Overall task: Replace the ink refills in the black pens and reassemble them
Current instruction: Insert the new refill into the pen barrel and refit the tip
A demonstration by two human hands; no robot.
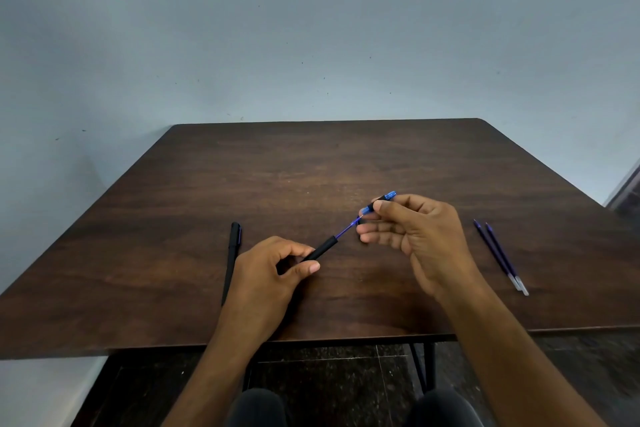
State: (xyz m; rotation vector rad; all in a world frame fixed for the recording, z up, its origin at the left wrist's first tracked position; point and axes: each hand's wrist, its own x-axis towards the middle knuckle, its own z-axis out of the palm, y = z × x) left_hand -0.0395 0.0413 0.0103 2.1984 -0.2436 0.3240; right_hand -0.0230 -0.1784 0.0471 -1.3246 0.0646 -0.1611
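My left hand (268, 274) grips a black pen barrel (322, 249) that points up and to the right. A thin blue ink refill (346, 229) sticks out of the barrel's open end. My right hand (412, 236) pinches the pen's black and blue tip section (381, 201), held just off the refill's tip. A second black pen (232, 256), capped, lies on the table to the left of my left hand. Two spare blue refills (500, 256) lie side by side on the table at the right.
The dark wooden table (311, 163) stands against a pale wall, its front edge close to my knees. Dark tiled floor and the table's metal legs (424, 367) show below the edge.
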